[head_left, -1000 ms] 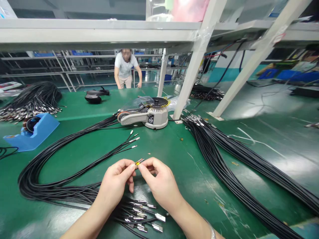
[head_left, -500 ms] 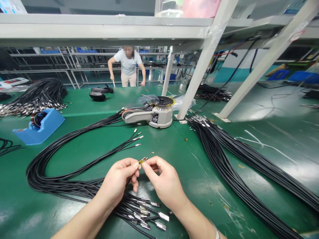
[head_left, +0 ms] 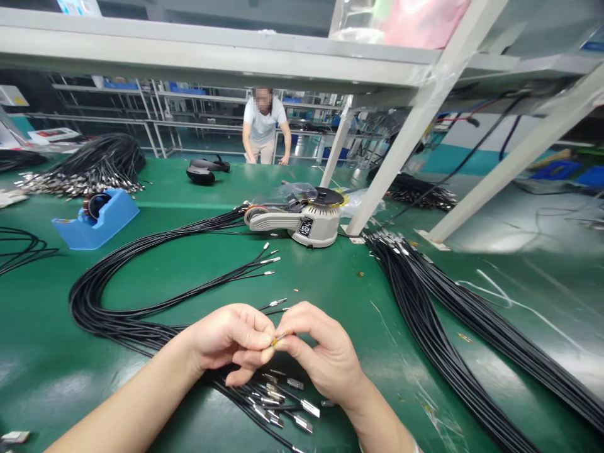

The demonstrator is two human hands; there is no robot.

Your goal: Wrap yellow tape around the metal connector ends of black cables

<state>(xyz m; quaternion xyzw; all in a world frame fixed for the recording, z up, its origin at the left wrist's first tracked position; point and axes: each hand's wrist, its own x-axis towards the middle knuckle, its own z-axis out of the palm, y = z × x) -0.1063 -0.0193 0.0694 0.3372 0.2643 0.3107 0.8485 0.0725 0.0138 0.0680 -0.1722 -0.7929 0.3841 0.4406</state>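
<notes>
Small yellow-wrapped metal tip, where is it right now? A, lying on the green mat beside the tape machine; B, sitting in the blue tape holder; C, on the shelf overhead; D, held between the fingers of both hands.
D: the small yellow-wrapped metal tip sits where the fingers of the left hand and the right hand meet, above the green mat.

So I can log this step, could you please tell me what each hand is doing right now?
Left hand: closed, pinching a yellow-taped metal terminal.
Right hand: closed, pinching the same terminal.
</notes>
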